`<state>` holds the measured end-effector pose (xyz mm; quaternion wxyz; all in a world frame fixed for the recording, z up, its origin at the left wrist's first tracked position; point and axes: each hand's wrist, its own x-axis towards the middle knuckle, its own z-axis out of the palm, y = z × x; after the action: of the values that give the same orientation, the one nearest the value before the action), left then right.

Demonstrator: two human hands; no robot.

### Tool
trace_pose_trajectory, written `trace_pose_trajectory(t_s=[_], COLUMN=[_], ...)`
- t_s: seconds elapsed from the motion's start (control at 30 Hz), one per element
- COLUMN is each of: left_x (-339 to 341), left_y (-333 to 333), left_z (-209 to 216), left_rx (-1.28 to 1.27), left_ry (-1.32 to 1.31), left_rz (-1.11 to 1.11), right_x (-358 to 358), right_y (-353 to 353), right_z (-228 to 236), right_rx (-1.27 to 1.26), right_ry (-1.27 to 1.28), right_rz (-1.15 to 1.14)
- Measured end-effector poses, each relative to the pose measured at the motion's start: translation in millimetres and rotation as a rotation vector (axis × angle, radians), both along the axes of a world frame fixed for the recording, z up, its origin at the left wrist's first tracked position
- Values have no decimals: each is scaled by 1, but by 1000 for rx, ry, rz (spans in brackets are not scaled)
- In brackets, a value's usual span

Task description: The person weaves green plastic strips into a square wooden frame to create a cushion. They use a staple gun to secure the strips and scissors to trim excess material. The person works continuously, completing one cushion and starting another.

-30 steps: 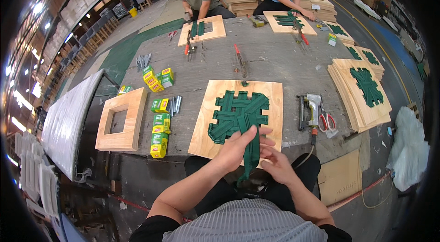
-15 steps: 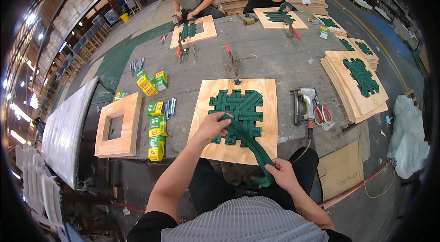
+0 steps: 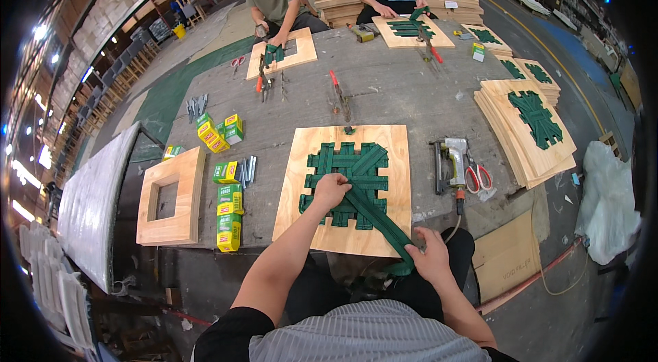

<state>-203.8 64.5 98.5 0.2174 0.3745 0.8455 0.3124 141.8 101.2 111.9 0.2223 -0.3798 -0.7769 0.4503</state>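
Shift risk: green strap
We find the left grip pinching its upper part, the right grip grasping it further along; between them it slants over the board. Uneven pull, we judge, could skew it.

The webbing strap is matt woven cloth. The plywood panel looks smooth, the tabletop rough and dull.

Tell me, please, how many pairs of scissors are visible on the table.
2: one pair of scissors right of the staple gun, another pair left of the far left-hand wooden frame. Others may be hidden.
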Motion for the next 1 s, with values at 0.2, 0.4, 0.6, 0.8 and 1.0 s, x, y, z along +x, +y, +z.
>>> trace_pose_trajectory(t_s=[0.2, 0.4, 0.6, 0.8, 1.0], left_x=[-1, 0, 9, 2, -29], left_y=[-4, -6, -7, -12, 3], left_z=[-2, -5, -10, -11, -11], left_rx=[-13, -25, 25, 113, 95], left_ry=[-23, 6, 15, -21, 275], left_rz=[-28, -28, 52, -52, 27], right_x=[-72, -171, -195, -196, -198], right_y=[-5, -3, 0, 9, 16], right_z=[12, 13, -4, -18, -26], right_rx=[-689, -1269, -1310, -1410, -1644], right_ry=[247, 323, 338, 445, 633], right_rz=[223, 216, 212, 192, 105])
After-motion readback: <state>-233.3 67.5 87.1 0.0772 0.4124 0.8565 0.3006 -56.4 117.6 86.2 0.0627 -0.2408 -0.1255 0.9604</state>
